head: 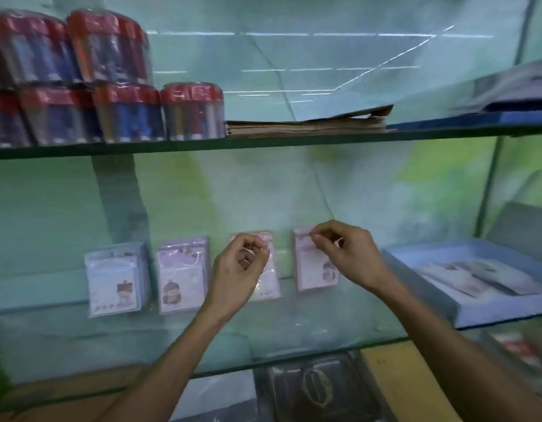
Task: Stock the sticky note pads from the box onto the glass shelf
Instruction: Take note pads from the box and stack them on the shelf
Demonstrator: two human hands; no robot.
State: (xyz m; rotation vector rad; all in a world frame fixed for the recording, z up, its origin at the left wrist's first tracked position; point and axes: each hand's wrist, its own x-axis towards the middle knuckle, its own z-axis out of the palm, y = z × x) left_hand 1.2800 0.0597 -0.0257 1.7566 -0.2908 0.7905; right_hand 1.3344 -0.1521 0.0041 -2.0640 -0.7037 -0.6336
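Both hands were raised before the middle of the frame, over the glass shelf (294, 336). The left hand (242, 263) was seen with fingers curled, in front of the third pack of sticky note pads (271, 278); whether that pack was pinched could not be told. The right hand (344, 254) was held at the top corner of the fourth pack (312, 269), fingertips (315, 237) apparently pinched on its wrapper. Two more packs (115, 281) (181, 275) were stood upright at centre left. A blue box (452, 300) was set at the right edge of the frame, well apart from the hands.
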